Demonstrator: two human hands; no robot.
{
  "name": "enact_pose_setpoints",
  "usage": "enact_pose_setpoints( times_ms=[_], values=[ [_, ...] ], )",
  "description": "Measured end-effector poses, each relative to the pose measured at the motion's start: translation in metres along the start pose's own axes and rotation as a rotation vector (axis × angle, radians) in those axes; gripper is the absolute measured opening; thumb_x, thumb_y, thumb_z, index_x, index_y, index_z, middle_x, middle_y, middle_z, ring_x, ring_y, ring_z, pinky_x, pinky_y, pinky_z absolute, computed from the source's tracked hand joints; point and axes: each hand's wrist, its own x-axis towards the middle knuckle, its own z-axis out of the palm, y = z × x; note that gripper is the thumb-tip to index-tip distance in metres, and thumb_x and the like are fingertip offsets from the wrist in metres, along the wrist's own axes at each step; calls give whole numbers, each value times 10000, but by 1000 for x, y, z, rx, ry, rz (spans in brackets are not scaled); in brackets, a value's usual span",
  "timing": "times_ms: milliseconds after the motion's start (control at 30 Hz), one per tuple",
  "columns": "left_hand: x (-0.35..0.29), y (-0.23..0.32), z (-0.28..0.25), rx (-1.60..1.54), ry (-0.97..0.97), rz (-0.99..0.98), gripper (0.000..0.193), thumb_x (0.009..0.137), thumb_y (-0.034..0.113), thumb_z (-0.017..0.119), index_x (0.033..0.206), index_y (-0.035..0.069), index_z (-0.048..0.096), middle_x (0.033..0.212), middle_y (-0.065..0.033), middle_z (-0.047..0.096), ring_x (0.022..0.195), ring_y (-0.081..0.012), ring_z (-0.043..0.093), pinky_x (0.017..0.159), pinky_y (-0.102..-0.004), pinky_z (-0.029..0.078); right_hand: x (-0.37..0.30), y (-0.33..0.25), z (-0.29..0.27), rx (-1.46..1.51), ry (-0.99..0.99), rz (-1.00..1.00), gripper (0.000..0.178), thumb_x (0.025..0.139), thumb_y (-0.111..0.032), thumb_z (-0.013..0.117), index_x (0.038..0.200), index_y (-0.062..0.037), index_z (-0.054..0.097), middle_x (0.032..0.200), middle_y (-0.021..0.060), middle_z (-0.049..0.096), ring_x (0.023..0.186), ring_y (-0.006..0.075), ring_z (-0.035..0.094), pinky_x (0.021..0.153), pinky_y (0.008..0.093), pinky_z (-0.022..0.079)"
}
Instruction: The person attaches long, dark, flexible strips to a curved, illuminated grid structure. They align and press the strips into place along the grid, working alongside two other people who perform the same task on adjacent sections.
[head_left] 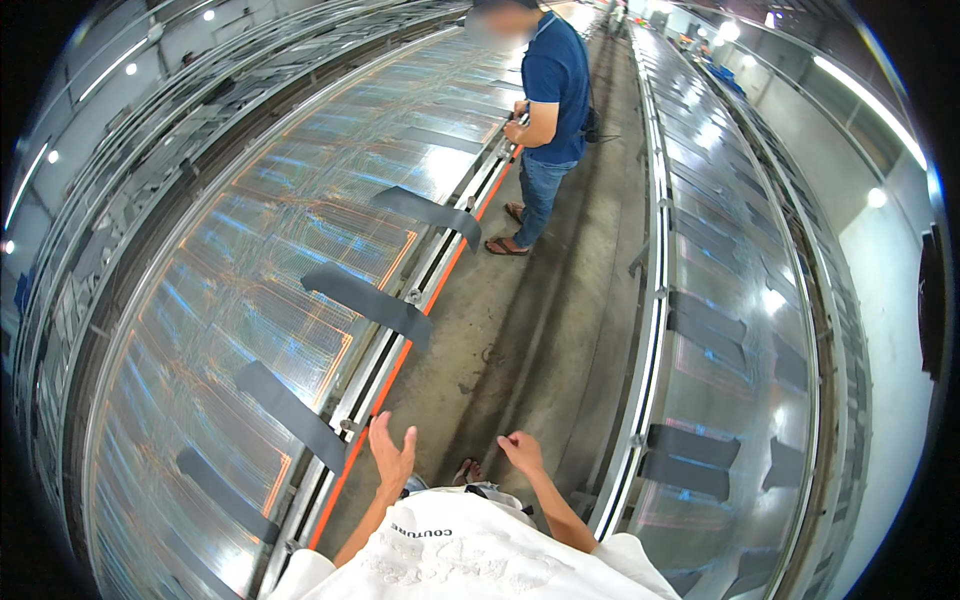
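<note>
Grey concrete floor [465, 340] flanked a long glossy counter [270, 325], whose right edge carried a dark-grey fabric-like strip [288, 413], probably light and limp, best pinched at its overhanging end. Nearby, the left hand [392, 460] spread empty; the right hand [523, 456] curled, its grip unclear.

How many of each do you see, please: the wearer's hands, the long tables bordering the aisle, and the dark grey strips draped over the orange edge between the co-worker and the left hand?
Wearer's left hand and right hand: 2
Long tables bordering the aisle: 2
Dark grey strips draped over the orange edge: 3
Total: 7
</note>
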Motion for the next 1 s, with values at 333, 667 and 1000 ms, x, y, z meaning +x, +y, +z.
enact_pose_setpoints(
  times_ms=[333,667,1000],
  values=[
    [50,45,77,-100,-113,25,372,894,185,694,1212,11,610,1244,-178,611,1212,-362,530,1060,-452,402,-4,126,-19,27,-272,453,467,860,-450,706,938,10,736,826,185,732,773,249,721,661,398,535],
    [160,91,182,-286,-206,-45,282,888,163,689,1138,37,656,1095,-143,671,1048,-303,619,935,-397,487,79,144,-22,-58,-242,302,471,858,-444,670,983,1,760,912,227,744,910,347,741,774,434,555],
    [331,112,271,-437,-244,-82,253,916,176,677,1108,12,683,945,-130,736,856,-239,711,775,-346,539,267,96,-78,-116,-145,318,462,856,-445,672,954,-3,765,887,227,741,873,345,743,767,431,556]
  ],
)
